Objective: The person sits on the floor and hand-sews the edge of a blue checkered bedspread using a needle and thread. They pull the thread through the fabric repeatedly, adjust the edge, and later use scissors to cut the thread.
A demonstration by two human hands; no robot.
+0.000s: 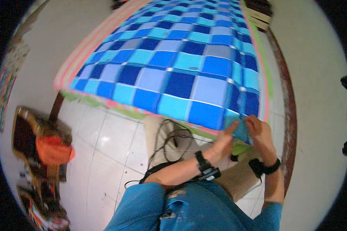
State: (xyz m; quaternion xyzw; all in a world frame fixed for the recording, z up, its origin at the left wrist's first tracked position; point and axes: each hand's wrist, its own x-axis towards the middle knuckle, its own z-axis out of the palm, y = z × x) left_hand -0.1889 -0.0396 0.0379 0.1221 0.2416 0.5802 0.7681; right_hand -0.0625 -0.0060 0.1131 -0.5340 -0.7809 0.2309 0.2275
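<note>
A blue checkered cloth (167,60) lies spread over a bed-like surface, on top of a pink and green striped cloth (84,56) that shows around its edges. Both hands are at the near right corner of the checkered cloth. My left hand (227,140) pinches the cloth's edge between thumb and fingers. Close beside it on the right, my right hand (258,131) grips the corner. The cloth between them is bunched. Each wrist wears a black strap with a device.
Black cables (173,138) hang in loops before my legs. At the left stands a dark wooden piece of furniture (24,130) with an orange cloth item (54,150) on it. A wall (315,115) with a dark red baseboard (289,115) runs along the right. White floor tiles (104,156) lie below.
</note>
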